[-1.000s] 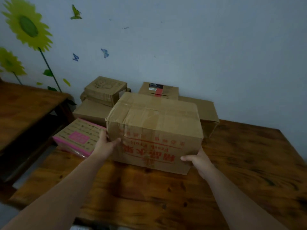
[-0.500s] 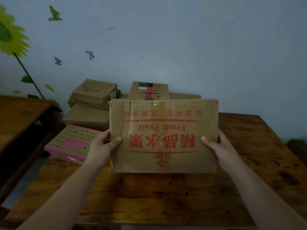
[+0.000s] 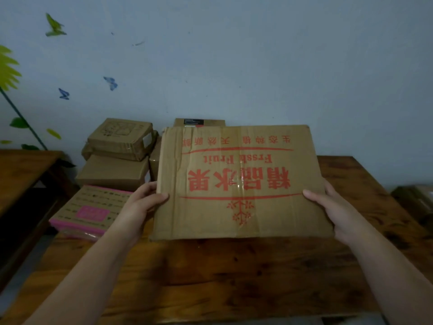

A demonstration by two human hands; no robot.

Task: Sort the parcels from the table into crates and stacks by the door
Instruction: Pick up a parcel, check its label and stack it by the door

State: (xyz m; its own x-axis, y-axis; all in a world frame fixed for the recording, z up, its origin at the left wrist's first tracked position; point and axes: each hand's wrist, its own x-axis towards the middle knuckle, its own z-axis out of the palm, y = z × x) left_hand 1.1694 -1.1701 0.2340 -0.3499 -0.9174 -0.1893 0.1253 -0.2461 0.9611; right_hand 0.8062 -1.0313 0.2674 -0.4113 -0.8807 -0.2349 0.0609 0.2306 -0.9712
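Observation:
A big brown fruit carton (image 3: 239, 184) with red print, upside down to me, hangs above the wooden table (image 3: 210, 277). My left hand (image 3: 143, 205) grips its left side, thumb on the printed face. My right hand (image 3: 335, 212) grips its right side the same way. Behind the carton on the left lie a flat pink-edged parcel (image 3: 91, 209), a plain brown box (image 3: 112, 174) and a smaller taped box (image 3: 121, 139) on top of it. A box with a black label (image 3: 199, 121) peeks over the carton's top edge.
A pale blue wall with sunflower and butterfly stickers stands right behind the table. A second wooden table (image 3: 23, 174) sits to the left, with a gap between. A dark object (image 3: 414, 200) shows at the right edge.
The carton has risen off the table and tipped its printed face toward me, and now looks larger and nearer. Both hands stay on its sides.

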